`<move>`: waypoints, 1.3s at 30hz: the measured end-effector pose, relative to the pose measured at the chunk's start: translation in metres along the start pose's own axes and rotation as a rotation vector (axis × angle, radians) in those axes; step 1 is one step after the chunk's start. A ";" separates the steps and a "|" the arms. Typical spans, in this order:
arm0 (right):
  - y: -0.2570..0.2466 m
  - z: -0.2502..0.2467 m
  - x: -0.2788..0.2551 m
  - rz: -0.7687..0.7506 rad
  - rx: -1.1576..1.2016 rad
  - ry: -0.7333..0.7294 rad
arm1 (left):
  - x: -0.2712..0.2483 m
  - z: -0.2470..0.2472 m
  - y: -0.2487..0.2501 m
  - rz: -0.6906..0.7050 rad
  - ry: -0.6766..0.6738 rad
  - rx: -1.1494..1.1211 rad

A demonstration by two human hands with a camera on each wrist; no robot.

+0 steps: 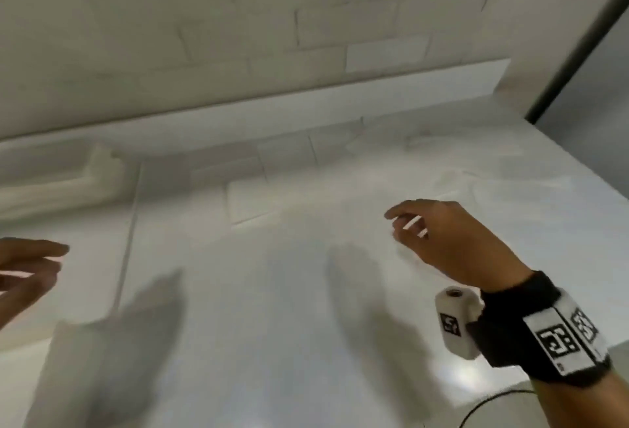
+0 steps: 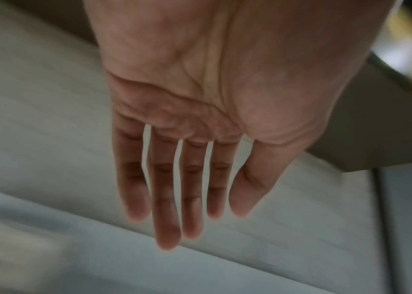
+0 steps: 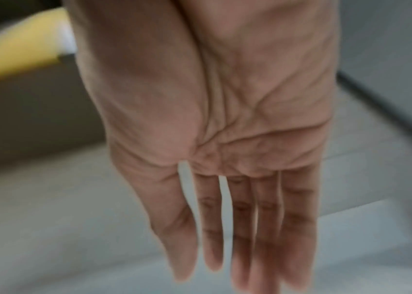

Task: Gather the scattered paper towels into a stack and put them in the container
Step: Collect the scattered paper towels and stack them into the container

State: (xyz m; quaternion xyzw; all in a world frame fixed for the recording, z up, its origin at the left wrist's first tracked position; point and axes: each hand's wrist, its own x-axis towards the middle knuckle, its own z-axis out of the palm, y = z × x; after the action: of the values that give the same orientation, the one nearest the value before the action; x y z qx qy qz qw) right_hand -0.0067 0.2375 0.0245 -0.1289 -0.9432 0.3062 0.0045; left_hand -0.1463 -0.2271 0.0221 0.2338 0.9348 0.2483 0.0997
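In the head view everything is smearing with motion blur, and the white paper towels are barely separating from the white table; faint sheet edges are showing around the centre and toward 1 o'clock, and a pale heap at 9 o'clock is too blurred to name. The container is not making itself out anywhere. The left hand is getting cut off by the frame edge at 9 o'clock, fingers loosely apart and holding nothing. The right hand is hovering at 3 o'clock, back up, fingers relaxed and slightly spread, a black band with printed markers wrapping its wrist.

In the left wrist view the left hand is showing its palm, fingers straight, narrowly apart, empty, over blurred white surface.

In the right wrist view the right hand is doing likewise, straight fingers pointing toward 6 o'clock, gripping nothing; a yellow blur at 10 o'clock is staying unreadable.
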 end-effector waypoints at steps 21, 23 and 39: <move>0.180 -0.032 0.011 0.081 -0.449 -0.123 | 0.152 0.258 0.300 -0.011 -0.427 0.012; 0.183 -0.034 0.014 0.111 -0.351 -0.154 | 0.153 0.258 0.297 -0.027 -0.423 -0.035; 0.120 -0.083 0.036 0.053 1.034 0.148 | 0.154 0.220 0.339 0.088 -0.197 -1.113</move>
State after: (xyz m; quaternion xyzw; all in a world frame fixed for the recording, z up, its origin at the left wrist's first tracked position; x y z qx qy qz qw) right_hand -0.0055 0.3877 0.0201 -0.1550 -0.6622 0.7221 0.1266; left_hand -0.0826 0.1998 -0.0039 0.2067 0.6386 0.6847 0.2840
